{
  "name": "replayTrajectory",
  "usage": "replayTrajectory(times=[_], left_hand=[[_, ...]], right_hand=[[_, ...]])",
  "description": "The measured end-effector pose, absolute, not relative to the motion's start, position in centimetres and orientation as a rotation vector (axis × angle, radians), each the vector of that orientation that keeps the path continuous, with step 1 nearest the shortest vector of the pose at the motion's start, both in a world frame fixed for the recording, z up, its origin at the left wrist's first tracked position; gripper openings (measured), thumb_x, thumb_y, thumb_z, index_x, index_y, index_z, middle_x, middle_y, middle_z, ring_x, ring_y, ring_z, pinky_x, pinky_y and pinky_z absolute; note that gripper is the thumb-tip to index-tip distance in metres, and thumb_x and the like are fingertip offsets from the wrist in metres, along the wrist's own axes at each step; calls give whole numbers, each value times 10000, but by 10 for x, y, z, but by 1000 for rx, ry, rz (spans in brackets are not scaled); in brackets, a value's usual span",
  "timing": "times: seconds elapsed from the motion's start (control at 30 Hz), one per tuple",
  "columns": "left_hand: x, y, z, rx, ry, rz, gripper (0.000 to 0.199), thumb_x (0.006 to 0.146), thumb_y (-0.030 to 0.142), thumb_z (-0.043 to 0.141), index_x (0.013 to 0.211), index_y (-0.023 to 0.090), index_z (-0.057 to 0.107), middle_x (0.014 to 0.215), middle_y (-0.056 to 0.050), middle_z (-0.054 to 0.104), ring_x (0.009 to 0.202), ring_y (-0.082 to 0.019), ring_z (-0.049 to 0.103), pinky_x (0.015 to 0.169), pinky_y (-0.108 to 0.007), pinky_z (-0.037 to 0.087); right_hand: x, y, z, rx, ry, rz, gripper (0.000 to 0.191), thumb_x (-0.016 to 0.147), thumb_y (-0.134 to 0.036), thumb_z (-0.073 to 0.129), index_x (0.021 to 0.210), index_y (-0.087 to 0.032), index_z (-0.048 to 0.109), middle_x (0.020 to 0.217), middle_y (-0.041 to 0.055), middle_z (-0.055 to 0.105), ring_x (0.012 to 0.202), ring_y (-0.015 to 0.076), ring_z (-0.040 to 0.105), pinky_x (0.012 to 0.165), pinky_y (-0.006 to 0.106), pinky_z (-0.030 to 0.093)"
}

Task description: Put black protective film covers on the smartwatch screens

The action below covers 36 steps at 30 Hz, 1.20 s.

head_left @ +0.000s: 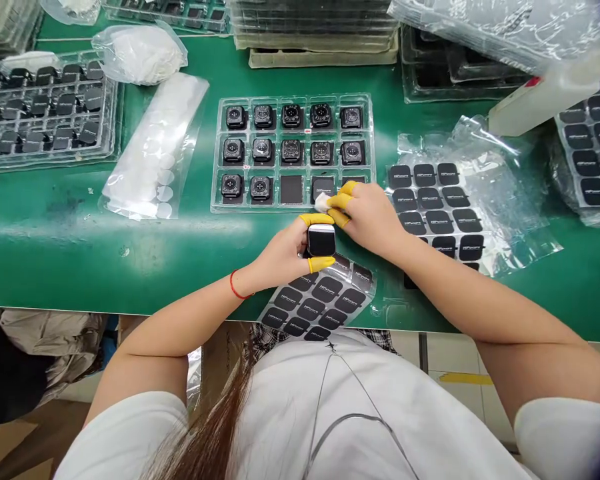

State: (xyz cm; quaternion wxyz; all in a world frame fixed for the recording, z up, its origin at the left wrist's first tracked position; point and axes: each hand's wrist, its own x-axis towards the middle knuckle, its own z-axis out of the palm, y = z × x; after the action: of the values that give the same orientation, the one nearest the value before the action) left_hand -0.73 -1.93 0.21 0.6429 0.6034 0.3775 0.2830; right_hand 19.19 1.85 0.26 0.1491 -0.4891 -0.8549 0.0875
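My left hand, with yellow finger cots on, grips a smartwatch body with its dark screen facing up. Just above and to the right, my right hand pinches a small white wad of cloth or tissue between its covered fingers. Beyond both hands lies a clear plastic tray. Most of its compartments hold watch bodies with their sensor backs up; one in the front row shows only a dark pad. Below my left hand, a sheet of black printed stickers hangs over the table's front edge.
More black sticker sheets lie at the right on clear plastic bags. A white bottle leans there. At the left are a filled tray, a bag of round clear stickers and a white bundle. Stacked trays stand behind.
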Motion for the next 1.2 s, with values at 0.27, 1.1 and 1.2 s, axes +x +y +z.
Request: replayTrajectory(times=[0.27, 1.1, 1.2], left_hand=[[-10, -15, -4, 1597, 844, 693, 550, 731, 318, 763, 1212, 203, 521, 1130, -54, 671, 894, -162, 662, 765, -264, 543], [-2, -26, -8, 1465, 832, 952, 620, 842, 507, 646, 1313, 280, 312, 1407, -119, 475, 1361, -278, 480, 1098, -471, 450], [-4, -18, -6, 1235, 926, 899, 600, 850, 545, 621, 1298, 272, 328, 1301, -101, 543, 1264, -272, 562, 991, -430, 529]], right_hand=[[183, -16, 16, -780, -2304, 288, 123, 943, -248, 583, 969, -262, 703, 857, 32, 631, 790, 179, 533, 726, 360, 381], [181, -17, 15, -1265, -2036, 925, 135, 866, -188, 587, 903, -224, 711, 891, 28, 716, 837, 210, 632, 764, 354, 466], [181, -21, 16, -1160, -2072, 771, 122, 866, -182, 607, 856, -248, 709, 985, 33, 718, 947, 232, 633, 885, 427, 450]])
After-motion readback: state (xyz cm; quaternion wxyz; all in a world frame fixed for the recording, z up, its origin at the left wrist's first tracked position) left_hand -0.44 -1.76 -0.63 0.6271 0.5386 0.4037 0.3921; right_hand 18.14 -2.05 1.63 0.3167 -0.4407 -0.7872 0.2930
